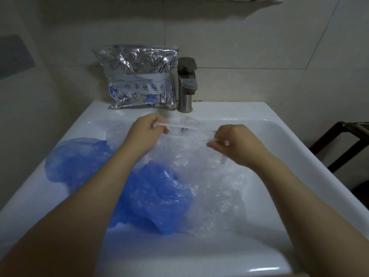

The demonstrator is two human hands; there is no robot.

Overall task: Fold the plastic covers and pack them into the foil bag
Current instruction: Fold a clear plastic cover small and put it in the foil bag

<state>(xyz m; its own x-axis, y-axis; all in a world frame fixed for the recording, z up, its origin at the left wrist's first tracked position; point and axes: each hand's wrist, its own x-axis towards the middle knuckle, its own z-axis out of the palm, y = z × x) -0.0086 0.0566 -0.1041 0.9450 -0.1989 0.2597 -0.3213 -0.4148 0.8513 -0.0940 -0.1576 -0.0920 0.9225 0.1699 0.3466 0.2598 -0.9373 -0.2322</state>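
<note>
Left hand (147, 129) and right hand (229, 141) pinch a clear plastic cover's (199, 154) elastic rim, seemingly the surest hold on flimsy, slippery film.

Your left hand (146, 129) and right hand (232, 143) pinch a clear cover's (199, 156) edge, stretched over a white sink (299, 156). Blue covers (151, 194) lie beneath; a foil bag (139, 76) stands beside the tap (186, 84).

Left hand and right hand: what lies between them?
In the head view, the stretched edge of a clear plastic cover spans between the left hand and right hand; both pinch it.
</note>
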